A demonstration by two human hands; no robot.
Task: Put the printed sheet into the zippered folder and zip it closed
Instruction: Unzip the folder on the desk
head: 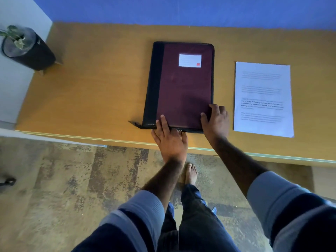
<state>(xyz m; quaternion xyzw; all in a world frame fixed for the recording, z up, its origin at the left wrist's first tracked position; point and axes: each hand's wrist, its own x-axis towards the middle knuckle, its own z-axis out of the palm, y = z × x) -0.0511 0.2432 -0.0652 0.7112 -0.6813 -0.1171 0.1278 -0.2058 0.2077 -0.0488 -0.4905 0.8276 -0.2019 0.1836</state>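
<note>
Plant pot [27, 49]: stood at the table's [94, 91] far-left corner.
Zippered folder [180, 86]: lay closed and flat mid-table — maroon cover, white label.
Left hand [170, 138]: rested open on the folder's near edge, by the zipper pull.
Right hand [216, 120]: fingers spread over the folder's near-right corner, grasping nothing.
Printed sheet [262, 99]: lay flat just right of the folder — apart from it.

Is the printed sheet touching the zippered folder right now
Apart. The head view shows a strip of bare table between the printed sheet and the zippered folder along the sheet's whole left edge.
</note>
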